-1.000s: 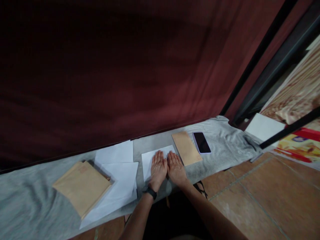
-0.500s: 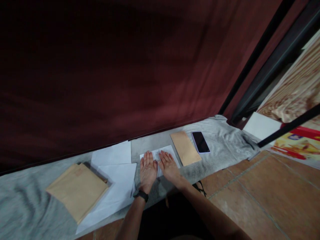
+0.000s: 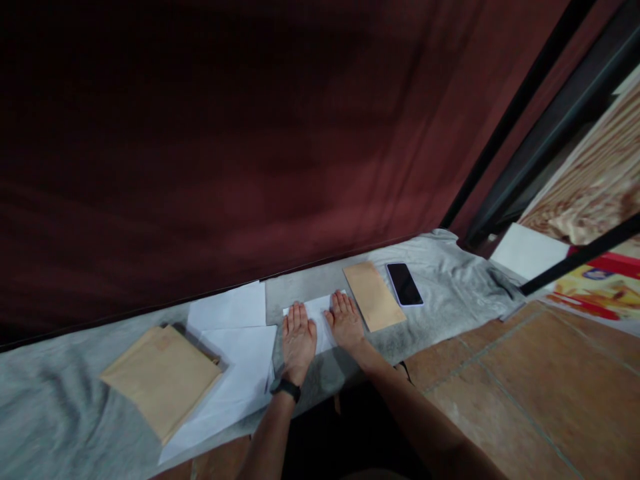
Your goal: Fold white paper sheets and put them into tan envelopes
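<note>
A white sheet of paper [image 3: 324,325], apparently folded, lies on a grey cloth [image 3: 287,283] in front of me. Flat on its left part rests my left hand [image 3: 299,337], palm down with the fingers stretched out. My right hand [image 3: 347,323] lies palm down on the paper's right part, fingers extended, and partly covers it. Just right of the paper is a brown envelope [image 3: 375,297]. Beyond that envelope lies a phone [image 3: 405,285] with a dark screen.
On the left, several brown envelopes [image 3: 163,380] overlap white sheets [image 3: 240,353]. A dark red curtain-like surface [image 3: 280,167] rises behind the cloth. Dark poles [image 3: 520,113] stand at the right, near a colourful box [image 3: 595,287] on the tiled floor [image 3: 550,373].
My right hand has slid rightward over the paper, widening the gap between my hands. My left hand stays on the left part. The whole view has shifted slightly.
</note>
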`<move>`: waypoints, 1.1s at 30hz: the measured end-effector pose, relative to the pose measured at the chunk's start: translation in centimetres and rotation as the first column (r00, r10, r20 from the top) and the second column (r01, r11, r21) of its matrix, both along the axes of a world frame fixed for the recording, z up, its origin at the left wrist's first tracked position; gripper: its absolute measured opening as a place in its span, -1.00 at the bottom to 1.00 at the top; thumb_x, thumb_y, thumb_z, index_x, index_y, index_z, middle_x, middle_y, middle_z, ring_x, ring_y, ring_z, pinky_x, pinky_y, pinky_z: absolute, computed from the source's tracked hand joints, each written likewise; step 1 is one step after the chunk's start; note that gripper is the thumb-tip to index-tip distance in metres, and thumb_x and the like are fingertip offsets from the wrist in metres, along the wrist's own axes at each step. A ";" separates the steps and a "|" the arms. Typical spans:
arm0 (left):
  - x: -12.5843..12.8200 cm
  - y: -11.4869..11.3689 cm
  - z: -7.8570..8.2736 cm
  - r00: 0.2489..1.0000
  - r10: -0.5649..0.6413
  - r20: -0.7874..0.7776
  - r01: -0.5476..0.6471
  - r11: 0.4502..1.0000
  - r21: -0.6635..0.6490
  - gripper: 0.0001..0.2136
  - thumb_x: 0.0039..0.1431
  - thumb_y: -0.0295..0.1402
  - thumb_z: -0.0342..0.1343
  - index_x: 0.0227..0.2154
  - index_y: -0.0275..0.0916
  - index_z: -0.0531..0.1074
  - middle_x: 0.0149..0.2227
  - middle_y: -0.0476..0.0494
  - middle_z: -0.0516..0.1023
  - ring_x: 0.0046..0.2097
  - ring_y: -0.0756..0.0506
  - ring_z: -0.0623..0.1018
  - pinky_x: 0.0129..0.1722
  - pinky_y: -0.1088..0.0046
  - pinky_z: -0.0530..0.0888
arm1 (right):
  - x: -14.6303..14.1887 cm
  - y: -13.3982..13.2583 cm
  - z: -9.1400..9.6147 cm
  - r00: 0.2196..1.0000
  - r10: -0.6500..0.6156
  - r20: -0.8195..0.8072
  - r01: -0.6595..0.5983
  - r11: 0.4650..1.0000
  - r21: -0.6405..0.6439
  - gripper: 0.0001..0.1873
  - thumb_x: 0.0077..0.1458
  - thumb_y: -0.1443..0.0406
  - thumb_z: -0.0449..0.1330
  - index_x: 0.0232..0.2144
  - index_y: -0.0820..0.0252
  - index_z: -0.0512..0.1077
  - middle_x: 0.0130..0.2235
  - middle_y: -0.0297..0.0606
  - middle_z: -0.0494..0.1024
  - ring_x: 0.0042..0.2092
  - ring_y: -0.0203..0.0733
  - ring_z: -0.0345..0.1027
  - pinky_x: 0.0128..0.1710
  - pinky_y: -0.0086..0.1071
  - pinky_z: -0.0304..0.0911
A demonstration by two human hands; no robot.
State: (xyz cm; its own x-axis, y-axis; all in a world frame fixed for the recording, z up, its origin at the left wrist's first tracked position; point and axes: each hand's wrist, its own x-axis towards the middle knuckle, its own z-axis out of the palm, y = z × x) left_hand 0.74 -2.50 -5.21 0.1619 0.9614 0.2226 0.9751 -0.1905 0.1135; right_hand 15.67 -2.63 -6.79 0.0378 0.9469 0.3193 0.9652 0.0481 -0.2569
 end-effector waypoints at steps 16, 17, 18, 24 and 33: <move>1.3 -4.2 -0.4 0.987 -0.103 0.127 0.094 0.993 0.068 -0.47 0.37 -0.29 -0.22 0.33 -0.41 0.12 0.37 -0.39 0.17 0.42 -0.24 0.09 0.37 0.03 0.12 | -0.3 -0.2 -0.4 0.996 -0.087 0.008 0.087 0.996 0.012 -0.32 0.38 0.14 -0.08 0.32 0.63 0.10 0.35 0.27 0.12 0.37 0.19 0.03 0.34 0.02 -0.04; 1.2 -4.5 -0.6 0.987 -0.089 0.134 0.081 0.995 0.063 -0.46 0.37 -0.28 -0.21 0.33 -0.42 0.12 0.37 -0.40 0.17 0.42 -0.24 0.10 0.37 0.05 0.13 | -0.3 -0.2 -0.4 0.996 -0.089 0.009 0.089 0.996 0.008 -0.32 0.38 0.14 -0.07 0.32 0.61 0.10 0.35 0.26 0.11 0.38 0.17 0.02 0.34 0.01 -0.05; 1.0 -4.8 -0.7 0.987 -0.072 0.141 0.064 0.996 0.060 -0.45 0.36 -0.27 -0.20 0.33 -0.44 0.12 0.37 -0.42 0.16 0.41 -0.25 0.11 0.37 0.06 0.13 | -0.3 -0.3 -0.3 0.996 -0.091 0.008 0.090 0.996 0.008 -0.32 0.38 0.13 -0.07 0.33 0.60 0.09 0.35 0.25 0.11 0.38 0.16 0.02 0.35 0.01 -0.05; -1.1 -5.8 -1.0 0.992 -0.018 0.124 0.004 0.993 0.116 -0.44 0.37 -0.26 -0.19 0.31 -0.52 0.14 0.35 -0.50 0.18 0.39 -0.29 0.18 0.33 0.03 0.21 | 0.0 -0.4 0.5 0.997 -0.068 -0.020 0.069 0.997 0.039 -0.34 0.38 0.15 -0.07 0.33 0.58 0.11 0.34 0.25 0.13 0.37 0.17 0.05 0.33 0.05 0.00; -1.4 -9.3 -0.5 0.985 -0.169 0.037 0.162 0.974 0.159 -0.50 0.38 -0.35 -0.20 0.33 -0.37 0.15 0.35 -0.31 0.23 0.40 -0.24 0.16 0.32 0.06 0.25 | -0.8 -7.7 1.1 0.949 0.315 -0.029 -0.314 0.949 0.033 -0.50 0.41 0.24 -0.10 0.32 0.17 0.21 0.35 -0.19 0.24 0.35 -0.10 0.11 0.35 -0.10 0.02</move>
